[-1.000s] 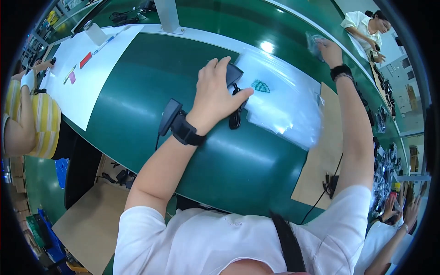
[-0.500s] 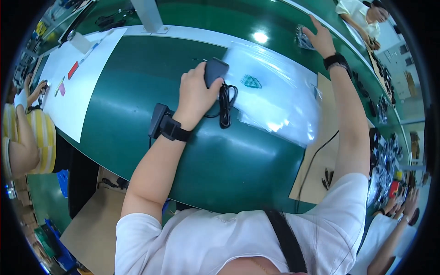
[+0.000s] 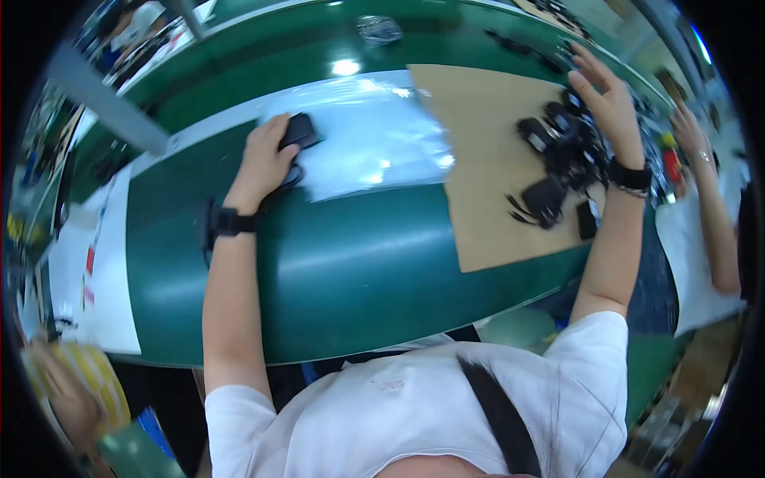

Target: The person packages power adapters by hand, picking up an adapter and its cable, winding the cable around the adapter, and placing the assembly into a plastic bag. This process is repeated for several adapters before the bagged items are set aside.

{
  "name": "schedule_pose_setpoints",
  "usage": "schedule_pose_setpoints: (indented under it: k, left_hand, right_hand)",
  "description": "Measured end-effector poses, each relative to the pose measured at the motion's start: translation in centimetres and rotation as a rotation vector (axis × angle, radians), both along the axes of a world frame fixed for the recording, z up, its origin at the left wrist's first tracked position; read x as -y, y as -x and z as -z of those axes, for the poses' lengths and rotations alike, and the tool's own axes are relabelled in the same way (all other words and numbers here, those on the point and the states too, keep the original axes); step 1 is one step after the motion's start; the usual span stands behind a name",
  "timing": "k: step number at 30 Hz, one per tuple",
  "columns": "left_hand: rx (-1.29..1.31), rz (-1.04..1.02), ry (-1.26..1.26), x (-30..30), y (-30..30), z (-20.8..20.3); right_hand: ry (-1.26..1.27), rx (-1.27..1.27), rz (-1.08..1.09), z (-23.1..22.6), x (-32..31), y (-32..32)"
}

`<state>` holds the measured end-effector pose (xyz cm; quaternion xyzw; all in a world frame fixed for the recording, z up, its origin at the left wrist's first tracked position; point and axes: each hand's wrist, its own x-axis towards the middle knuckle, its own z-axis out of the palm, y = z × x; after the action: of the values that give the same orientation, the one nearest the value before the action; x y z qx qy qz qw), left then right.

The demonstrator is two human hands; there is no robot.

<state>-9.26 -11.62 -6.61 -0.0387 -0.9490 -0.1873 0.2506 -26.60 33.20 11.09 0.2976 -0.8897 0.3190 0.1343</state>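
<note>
My left hand [image 3: 263,158] is closed on a black power adapter [image 3: 298,132], whose dark cable [image 3: 292,177] bunches below the fingers. It rests at the left edge of a stack of clear plastic bags [image 3: 366,147]. My right hand [image 3: 610,107] holds nothing, thumb and fingers apart, and is raised at the far right beside a heap of black adapters with cables [image 3: 558,131]. The heap lies on a brown cardboard sheet [image 3: 470,159]. Both wrists wear black bands; a boxy black piece [image 3: 209,225] sits on the left one.
A bagged item [image 3: 379,30] lies on the green surface beyond the white rail. White paper [image 3: 103,271] with small red and pink pieces covers the bench's left end. A grey post [image 3: 107,95] rises at the back left. Other people are near at left and right.
The view has swung right, bringing the adapter heap into sight. My right hand has left the bagged item's side and is now by the heap. The left hand still grips the adapter.
</note>
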Motion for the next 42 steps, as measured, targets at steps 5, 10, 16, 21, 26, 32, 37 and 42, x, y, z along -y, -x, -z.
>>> schedule_pose_setpoints:
  k: [5, 10, 16, 21, 26, 32, 37, 42]
  left_hand:
    - [-0.126, -0.105, -0.152, -2.5, -2.2, -4.0]
    - [-0.161, -0.219, -0.222, -5.4, -5.2, -5.5]
    - [-0.125, -0.257, -0.341, -7.1, -7.2, -6.1]
    - [-0.180, -0.188, -0.468, -8.5, -8.1, -7.2]
    - [-0.229, -0.049, -0.683, -11.3, -8.0, -10.6]
    - [-0.237, 0.396, -0.928, -16.8, -7.5, -14.7]
    - [0.141, 0.799, -1.435, -16.8, -7.6, -16.7]
    - [-0.394, 0.633, -1.814, -14.8, -8.0, -16.2]
  right_hand:
    - [-0.170, -0.082, 0.414, 5.4, -6.9, -4.5]
    - [-0.299, -0.135, 0.429, 6.9, -3.4, -11.1]
    - [-0.882, -0.397, 0.158, 10.2, -4.3, -10.5]
    - [-0.343, -0.271, -0.150, 4.8, -5.3, -6.8]
    - [0.566, -0.114, -0.143, -1.8, -3.6, -6.2]
    - [0.523, 0.641, -0.992, -4.2, 6.2, -10.5]
    - [0.447, 1.209, -1.107, 1.8, 13.9, -15.1]
    - [0.641, 1.198, -1.402, 10.2, 16.4, -16.0]
